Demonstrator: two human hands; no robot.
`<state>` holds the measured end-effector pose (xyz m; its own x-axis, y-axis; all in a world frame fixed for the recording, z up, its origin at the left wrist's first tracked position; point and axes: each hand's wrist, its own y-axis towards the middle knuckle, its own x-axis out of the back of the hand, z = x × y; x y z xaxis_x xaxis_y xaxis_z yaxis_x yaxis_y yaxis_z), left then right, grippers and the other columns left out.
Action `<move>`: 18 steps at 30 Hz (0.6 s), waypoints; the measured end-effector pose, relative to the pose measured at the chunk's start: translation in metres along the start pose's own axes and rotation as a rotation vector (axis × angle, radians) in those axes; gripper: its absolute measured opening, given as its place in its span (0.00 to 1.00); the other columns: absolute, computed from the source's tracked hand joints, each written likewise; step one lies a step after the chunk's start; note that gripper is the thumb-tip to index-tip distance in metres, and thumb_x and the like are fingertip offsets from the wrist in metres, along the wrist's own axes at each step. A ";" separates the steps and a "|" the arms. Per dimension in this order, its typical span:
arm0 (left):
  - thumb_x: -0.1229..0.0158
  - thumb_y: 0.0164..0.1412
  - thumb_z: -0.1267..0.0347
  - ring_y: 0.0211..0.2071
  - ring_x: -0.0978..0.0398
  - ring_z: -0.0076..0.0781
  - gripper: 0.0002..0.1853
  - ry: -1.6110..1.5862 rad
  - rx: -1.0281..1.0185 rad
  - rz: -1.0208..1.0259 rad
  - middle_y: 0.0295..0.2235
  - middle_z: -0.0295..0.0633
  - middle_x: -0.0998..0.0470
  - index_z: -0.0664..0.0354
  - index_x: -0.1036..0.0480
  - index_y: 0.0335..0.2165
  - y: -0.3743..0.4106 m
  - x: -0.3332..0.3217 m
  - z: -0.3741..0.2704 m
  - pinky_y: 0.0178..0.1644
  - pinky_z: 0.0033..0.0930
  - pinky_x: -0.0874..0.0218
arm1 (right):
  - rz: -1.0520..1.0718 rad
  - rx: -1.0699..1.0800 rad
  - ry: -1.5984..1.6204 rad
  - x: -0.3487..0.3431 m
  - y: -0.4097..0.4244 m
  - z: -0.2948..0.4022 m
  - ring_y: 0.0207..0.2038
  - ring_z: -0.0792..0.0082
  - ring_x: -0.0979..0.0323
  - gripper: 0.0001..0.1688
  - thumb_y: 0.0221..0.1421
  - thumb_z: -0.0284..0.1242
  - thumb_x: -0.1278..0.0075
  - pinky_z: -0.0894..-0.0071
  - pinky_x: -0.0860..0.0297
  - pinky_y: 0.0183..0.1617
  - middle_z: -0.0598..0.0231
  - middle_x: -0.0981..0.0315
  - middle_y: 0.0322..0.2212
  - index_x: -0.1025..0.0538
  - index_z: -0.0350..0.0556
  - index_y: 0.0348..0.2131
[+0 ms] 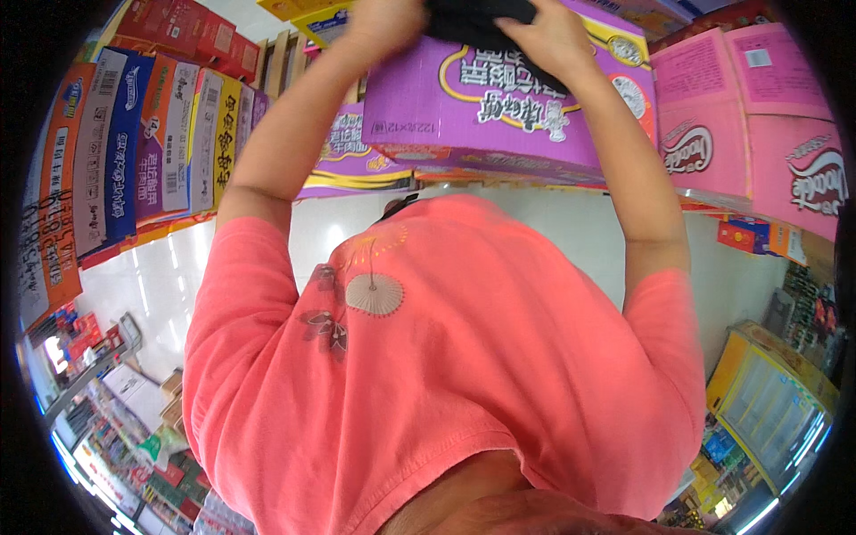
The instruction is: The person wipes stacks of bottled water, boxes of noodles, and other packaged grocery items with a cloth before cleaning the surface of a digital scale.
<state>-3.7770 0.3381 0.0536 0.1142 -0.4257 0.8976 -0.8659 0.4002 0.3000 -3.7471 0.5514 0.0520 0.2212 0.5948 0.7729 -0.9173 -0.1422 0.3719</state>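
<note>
Both my arms reach forward over a purple printed cardboard carton (428, 87) at the top middle. A black cloth (478, 20) lies over the carton between my hands. My right hand (552, 40) grips the cloth's right part, with thumb and fingers closing on it. At the cloth's left edge is my left hand (391, 23), blurred and partly cut off by the top rim; its fingers are hidden, so its hold cannot be told.
Upright noodle cartons (150, 134) stand in a row at the left, with red boxes (187, 33) behind them. Pink cartons (709, 154) are stacked at the right. A wooden pallet (281, 60) shows behind the purple carton. A yellow-framed freezer (769, 401) stands at the lower right.
</note>
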 end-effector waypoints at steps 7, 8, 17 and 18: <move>0.42 0.43 0.76 0.39 0.26 0.46 0.20 -0.180 -0.083 0.095 0.38 0.45 0.24 0.55 0.27 0.40 -0.074 0.015 -0.041 0.43 0.41 0.33 | 0.454 0.328 0.113 0.035 -0.032 0.018 0.41 0.47 0.29 0.20 0.41 0.25 0.46 0.57 0.33 0.45 0.47 0.27 0.36 0.25 0.45 0.39; 0.41 0.42 0.75 0.39 0.26 0.44 0.19 -0.236 -0.228 0.148 0.37 0.43 0.25 0.55 0.26 0.39 -0.090 0.008 -0.052 0.42 0.40 0.33 | 0.585 0.382 0.188 0.059 -0.045 0.011 0.42 0.49 0.29 0.21 0.37 0.21 0.46 0.60 0.33 0.46 0.50 0.27 0.36 0.25 0.44 0.38; 0.49 0.52 0.70 0.38 0.24 0.44 0.10 -0.021 -0.197 0.006 0.36 0.44 0.25 0.52 0.26 0.34 -0.030 -0.016 -0.052 0.35 0.45 0.31 | 0.161 -0.062 0.023 0.074 -0.045 -0.057 0.49 0.62 0.30 0.21 0.43 0.24 0.40 0.69 0.37 0.53 0.56 0.26 0.42 0.25 0.42 0.41; 0.49 0.51 0.69 0.38 0.24 0.44 0.11 0.018 -0.101 0.049 0.36 0.44 0.24 0.52 0.25 0.36 -0.008 -0.019 -0.034 0.37 0.45 0.31 | 0.055 -0.072 -0.031 0.060 -0.029 -0.052 0.47 0.63 0.28 0.20 0.48 0.30 0.41 0.70 0.36 0.51 0.56 0.25 0.41 0.25 0.42 0.42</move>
<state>-3.7555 0.3704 0.0450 0.0823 -0.3890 0.9176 -0.8176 0.5001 0.2853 -3.7245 0.6324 0.0614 0.1789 0.5624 0.8073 -0.9496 -0.1158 0.2911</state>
